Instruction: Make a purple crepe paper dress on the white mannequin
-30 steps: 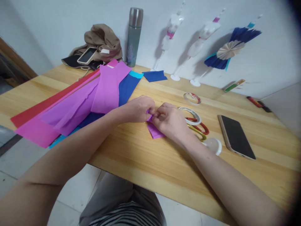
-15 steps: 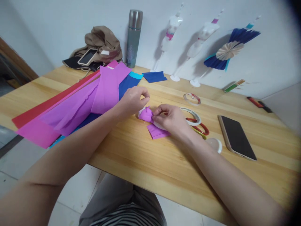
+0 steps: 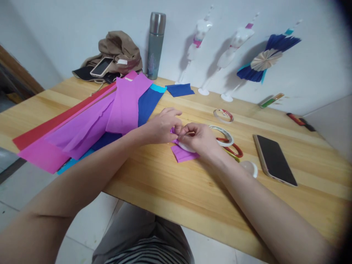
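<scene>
My left hand (image 3: pixel 164 127) and my right hand (image 3: pixel 195 138) meet near the middle of the table, fingertips close together. Between them is a small white object (image 3: pixel 187 146) with purple crepe paper (image 3: pixel 175 140) around one end; the hands hide most of it. Both hands are closed on the purple paper, thumb against fingers. Just below lies a flat purple crepe strip (image 3: pixel 184 154), apart from the fingers. Right of my right hand are a white tape roll (image 3: pixel 229 139) and red-handled scissors (image 3: pixel 237 149), partly covered by the wrist.
Folded crepe paper sheets (image 3: pixel 123 102) lie at left. Behind stand a flask (image 3: pixel 156 51), two white mannequins (image 3: pixel 202 31) and a third in a blue paper dress (image 3: pixel 250 74). A phone (image 3: pixel 275 159), clear tape roll (image 3: pixel 223 115) and utility knife (image 3: pixel 299 121) lie at right.
My left hand has come down and right, from above the purple paper onto it, beside my right fingertips. My right hand has stayed in place.
</scene>
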`<state>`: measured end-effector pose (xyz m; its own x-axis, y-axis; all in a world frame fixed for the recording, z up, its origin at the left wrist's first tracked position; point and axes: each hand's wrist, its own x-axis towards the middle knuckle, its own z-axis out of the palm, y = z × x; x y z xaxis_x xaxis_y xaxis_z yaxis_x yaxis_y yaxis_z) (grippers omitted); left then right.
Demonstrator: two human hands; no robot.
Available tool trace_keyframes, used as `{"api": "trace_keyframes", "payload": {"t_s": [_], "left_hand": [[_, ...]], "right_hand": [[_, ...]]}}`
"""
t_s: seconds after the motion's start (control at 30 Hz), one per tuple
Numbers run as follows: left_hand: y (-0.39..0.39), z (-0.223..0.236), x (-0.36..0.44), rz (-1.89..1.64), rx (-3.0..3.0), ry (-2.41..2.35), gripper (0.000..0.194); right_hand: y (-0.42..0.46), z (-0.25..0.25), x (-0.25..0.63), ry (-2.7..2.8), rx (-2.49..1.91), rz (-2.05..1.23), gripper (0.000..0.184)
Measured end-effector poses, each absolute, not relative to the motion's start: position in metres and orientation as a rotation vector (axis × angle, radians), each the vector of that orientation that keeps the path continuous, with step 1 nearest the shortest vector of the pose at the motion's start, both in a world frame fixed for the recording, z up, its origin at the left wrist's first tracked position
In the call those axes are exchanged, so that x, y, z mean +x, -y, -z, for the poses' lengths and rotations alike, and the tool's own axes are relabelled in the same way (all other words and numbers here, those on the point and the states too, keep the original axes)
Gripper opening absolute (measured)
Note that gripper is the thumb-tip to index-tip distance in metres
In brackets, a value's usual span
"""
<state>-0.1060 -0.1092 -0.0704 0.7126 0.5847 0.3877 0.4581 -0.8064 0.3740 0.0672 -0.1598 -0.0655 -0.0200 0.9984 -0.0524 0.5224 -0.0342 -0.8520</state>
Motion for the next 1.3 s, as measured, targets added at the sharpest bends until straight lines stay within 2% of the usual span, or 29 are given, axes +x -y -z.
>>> {"api": "trace_keyframes", "payload": {"t_s": [0.13,0.7,0.83,1.0,1.17,1.3], "left_hand": [[0.104,0.081,-0.104,-0.732,2.707,-0.803,0.01],[0.106,0.081,-0.102,-0.643,2.733,-0.805,0.005],[0.107,0.069,-0.104,-0.71,2.634,-0.888,0.007],[0.108,0.04,-0.116,-0.69,2.355,-1.405,0.013],[0.117,0.018,-0.122,-0.368,2.184,-1.505,0.028],[0.12,0.017,-0.121,-0.318,2.146,-1.443,0.019]], "right_hand": [[0.16,0.064,0.067,1.516,-1.649,-1.036,0.007],[0.163,0.063,0.071,1.47,-1.561,-1.05,0.019],[0.17,0.046,0.08,1.876,-1.616,-0.867,0.03],[0.177,0.038,0.082,2.373,-1.695,-0.388,0.05],[0.176,0.043,0.078,2.381,-1.754,-0.37,0.038],[0.175,0.046,0.078,2.345,-1.734,-0.251,0.034]]}}
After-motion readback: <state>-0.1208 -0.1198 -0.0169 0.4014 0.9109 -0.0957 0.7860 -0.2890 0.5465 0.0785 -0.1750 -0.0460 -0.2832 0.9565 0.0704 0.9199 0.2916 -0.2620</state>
